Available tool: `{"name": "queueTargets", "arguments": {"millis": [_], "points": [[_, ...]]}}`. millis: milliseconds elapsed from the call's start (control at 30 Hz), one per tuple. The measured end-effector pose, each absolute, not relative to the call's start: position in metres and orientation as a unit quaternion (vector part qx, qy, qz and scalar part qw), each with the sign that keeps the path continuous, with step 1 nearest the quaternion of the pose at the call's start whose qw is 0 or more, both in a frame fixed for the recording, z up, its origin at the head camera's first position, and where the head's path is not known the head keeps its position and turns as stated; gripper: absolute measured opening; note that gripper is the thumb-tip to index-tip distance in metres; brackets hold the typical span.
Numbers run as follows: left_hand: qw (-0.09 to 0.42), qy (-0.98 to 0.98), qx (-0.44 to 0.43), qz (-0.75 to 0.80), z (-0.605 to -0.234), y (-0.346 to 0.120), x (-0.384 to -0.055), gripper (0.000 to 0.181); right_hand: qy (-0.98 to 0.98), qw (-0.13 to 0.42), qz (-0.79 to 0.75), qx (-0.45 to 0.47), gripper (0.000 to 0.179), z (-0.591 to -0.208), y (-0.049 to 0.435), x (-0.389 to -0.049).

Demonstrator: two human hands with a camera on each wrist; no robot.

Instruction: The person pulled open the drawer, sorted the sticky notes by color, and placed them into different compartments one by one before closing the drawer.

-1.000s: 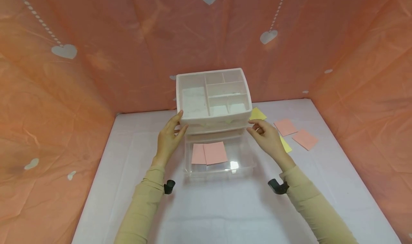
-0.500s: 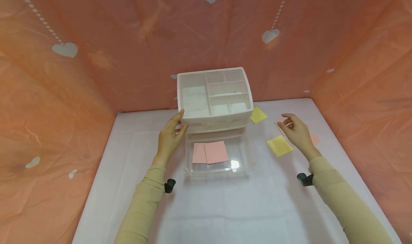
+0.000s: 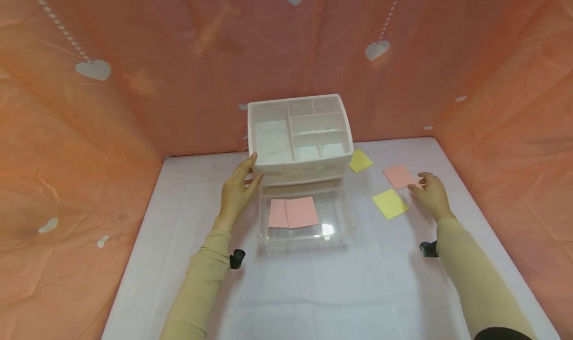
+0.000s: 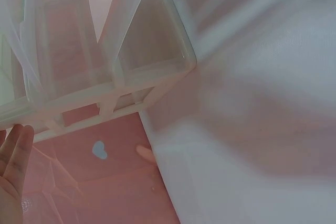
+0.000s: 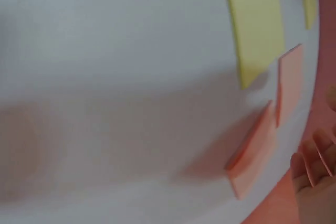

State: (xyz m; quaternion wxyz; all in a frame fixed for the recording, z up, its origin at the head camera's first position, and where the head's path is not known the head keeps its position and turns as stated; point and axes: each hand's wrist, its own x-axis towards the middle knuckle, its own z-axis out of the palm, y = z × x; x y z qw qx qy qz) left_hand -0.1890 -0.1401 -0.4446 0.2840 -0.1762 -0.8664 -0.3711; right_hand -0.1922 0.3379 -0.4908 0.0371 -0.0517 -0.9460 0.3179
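Observation:
A white plastic drawer organizer (image 3: 273,141) with a divided top stands at the back. Its clear lower drawer (image 3: 333,210) is pulled out and holds two pink sticky note stacks (image 3: 302,212). My left hand (image 3: 237,190) rests at the organizer's front left corner, fingers (image 4: 20,150) fairly straight along its side. To the right, my right hand (image 3: 431,195) hovers with loosely bent fingers over a pink sticky note stack (image 5: 254,156), which it mostly hides in the head view. In the right wrist view, a gap shows between fingers and stack. Another pink stack (image 3: 398,176) lies just left of it.
Two yellow sticky note stacks lie right of the organizer: one near stack (image 3: 390,203) beside the drawer and one far stack (image 3: 360,161) by the organizer's side. Orange cloth (image 3: 201,71) with white hearts walls in the back and sides of the white-covered table (image 3: 313,290).
My right hand has left the organizer's right front corner and moved right to the pink stack, uncovering the yellow stacks. My left hand has stayed at the left corner.

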Motion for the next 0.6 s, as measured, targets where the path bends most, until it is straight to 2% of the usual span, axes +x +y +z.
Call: {"name": "queueTargets", "arguments": {"millis": [300, 600], "points": [[0.275, -0.871, -0.173, -0.367, -0.444, -0.140, -0.188, 0.049, -0.951, -0.030, 0.281, -0.125, 0.063, -0.512, 0.349, -0.183], [0.275, -0.870, -0.172, -0.370, -0.444, -0.140, -0.188, 0.049, -0.937, -0.032, 0.293, -0.190, 0.071, -0.527, 0.365, -0.184]]}}
